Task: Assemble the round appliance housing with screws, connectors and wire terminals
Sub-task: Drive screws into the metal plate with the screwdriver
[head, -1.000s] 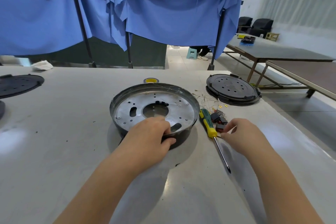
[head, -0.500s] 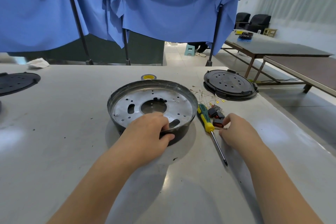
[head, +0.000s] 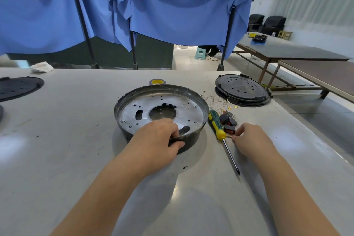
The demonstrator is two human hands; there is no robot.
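Observation:
The round housing (head: 162,99), a dark ring with a perforated silver plate inside, sits mid-table. My left hand (head: 157,140) grips its near rim, fingers inside, thumb on the outer wall. Right of it lies a screwdriver (head: 217,126) with a green and yellow handle, its shaft pointing toward me. Beyond the handle are several dark connectors (head: 229,120) and thin wires with yellow terminals (head: 222,101). My right hand (head: 249,138) rests on the table by the connectors, its fingertips pinching something small that I cannot make out.
A black round cover (head: 242,88) lies at the back right, another black cover (head: 19,87) at the far left edge. A yellow tape roll (head: 157,82) sits behind the housing and a white cloth (head: 41,67) at the back left. The table's right edge is close.
My right hand has drawn slightly back toward me from the connectors, fingertips pinched. The left hand keeps its grip on the housing rim.

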